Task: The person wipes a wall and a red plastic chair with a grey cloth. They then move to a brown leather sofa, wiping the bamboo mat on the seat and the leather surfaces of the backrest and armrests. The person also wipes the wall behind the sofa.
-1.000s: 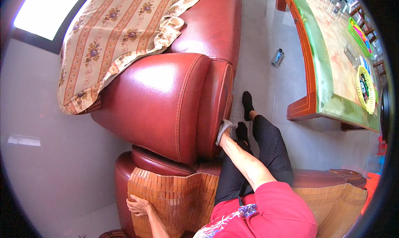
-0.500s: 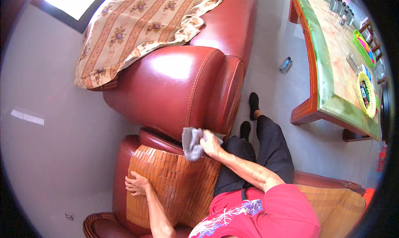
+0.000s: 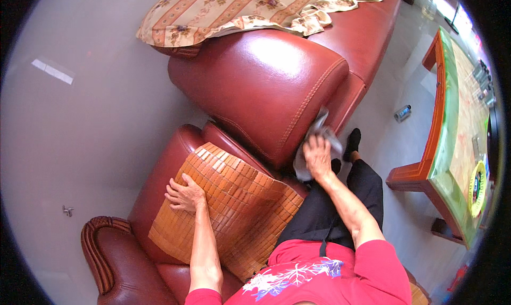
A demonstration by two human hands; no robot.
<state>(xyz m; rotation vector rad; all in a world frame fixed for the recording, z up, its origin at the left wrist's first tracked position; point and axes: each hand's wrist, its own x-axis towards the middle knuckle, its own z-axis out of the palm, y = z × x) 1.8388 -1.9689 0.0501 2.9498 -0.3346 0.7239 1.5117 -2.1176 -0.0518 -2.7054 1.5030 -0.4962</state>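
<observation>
My right hand [image 3: 318, 158] presses a grey cloth [image 3: 301, 165] against the front end of the red leather sofa's arm [image 3: 239, 97]. Some of the cloth sticks out beyond the fingers and looks blurred. On the upper part of the wooden-tile seat mat [image 3: 245, 209], my left hand [image 3: 185, 194] lies with its fingers spread, holding nothing. The mat drapes over the backrest and seat of the red armchair [image 3: 159, 206] beside the sofa.
A striped floral cover [image 3: 229, 9] lies over the sofa's back. On the right stands a green-edged table [image 3: 450, 140] with bottles [image 3: 483, 81] and a yellow basket [image 3: 477, 188]. A small bottle [image 3: 403, 112] lies on the grey floor. The armchair's carved armrest [image 3: 109, 241] is at lower left.
My right hand has moved the cloth from the arm's lower corner up onto its front end. My left hand stays on the mat. The view has turned, shifting the sofa rightward.
</observation>
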